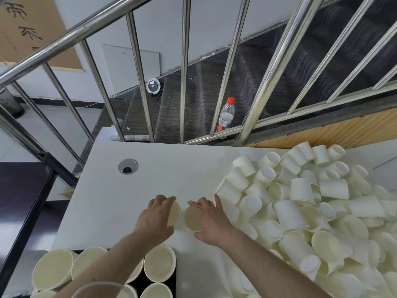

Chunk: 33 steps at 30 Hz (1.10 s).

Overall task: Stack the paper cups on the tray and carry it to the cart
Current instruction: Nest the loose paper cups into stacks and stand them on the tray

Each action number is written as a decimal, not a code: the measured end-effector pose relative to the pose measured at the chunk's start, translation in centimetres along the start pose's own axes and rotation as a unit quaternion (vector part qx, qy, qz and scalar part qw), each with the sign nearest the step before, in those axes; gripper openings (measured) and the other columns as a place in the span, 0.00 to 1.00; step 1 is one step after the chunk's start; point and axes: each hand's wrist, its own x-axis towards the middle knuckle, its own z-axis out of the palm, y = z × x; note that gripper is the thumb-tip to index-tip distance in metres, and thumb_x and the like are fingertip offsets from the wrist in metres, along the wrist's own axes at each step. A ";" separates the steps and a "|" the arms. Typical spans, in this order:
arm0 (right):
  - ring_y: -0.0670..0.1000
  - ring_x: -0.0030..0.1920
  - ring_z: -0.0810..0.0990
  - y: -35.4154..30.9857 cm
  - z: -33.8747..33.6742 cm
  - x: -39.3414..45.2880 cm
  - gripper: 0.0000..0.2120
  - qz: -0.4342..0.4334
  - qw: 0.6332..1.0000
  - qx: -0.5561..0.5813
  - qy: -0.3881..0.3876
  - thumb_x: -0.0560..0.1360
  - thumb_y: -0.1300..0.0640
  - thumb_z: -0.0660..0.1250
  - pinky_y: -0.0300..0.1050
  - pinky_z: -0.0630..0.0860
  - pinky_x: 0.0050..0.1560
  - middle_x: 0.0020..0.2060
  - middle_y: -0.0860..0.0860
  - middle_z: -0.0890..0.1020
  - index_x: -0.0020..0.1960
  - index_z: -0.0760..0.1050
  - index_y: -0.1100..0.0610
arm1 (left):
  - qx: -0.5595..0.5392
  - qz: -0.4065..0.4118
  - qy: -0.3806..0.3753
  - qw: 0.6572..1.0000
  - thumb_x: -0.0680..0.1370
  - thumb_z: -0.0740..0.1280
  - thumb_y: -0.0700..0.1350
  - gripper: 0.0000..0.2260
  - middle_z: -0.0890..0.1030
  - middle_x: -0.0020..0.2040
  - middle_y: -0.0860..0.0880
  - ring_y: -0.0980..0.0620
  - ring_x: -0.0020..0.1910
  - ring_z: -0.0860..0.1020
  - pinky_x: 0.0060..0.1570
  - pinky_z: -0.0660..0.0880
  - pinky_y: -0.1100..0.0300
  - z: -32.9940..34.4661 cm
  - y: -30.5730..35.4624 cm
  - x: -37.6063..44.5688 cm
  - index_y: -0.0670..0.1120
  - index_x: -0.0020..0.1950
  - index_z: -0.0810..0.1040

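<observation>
I see both bare forearms reaching forward, left hand (158, 214) and right hand (209, 218) side by side, fingers curled, each gripping something.

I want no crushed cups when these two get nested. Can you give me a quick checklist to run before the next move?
1. Left hand grips its cup: ok.
2. Right hand grips its cup: ok.
3. Both cups undented: cannot tell, hands cover them.
4. Mouths aligned for nesting: not ok, the cups sit side by side.
5. Tray has a free slot: cannot tell, partly hidden.
6. Loose cup pile clear of right hand: not ok, it lies right beside.
</observation>
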 end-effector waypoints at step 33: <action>0.41 0.65 0.64 -13.0 -1.9 -14.2 0.34 -0.031 0.966 0.215 0.141 0.72 0.52 0.67 0.39 0.71 0.60 0.63 0.41 0.62 0.75 0.59 0.45 | -0.113 0.107 0.134 0.979 0.66 0.61 0.64 0.37 0.66 0.66 0.59 0.55 0.63 0.70 0.58 0.73 0.55 -3.0 -7.0 -19.7 0.56 0.74 0.60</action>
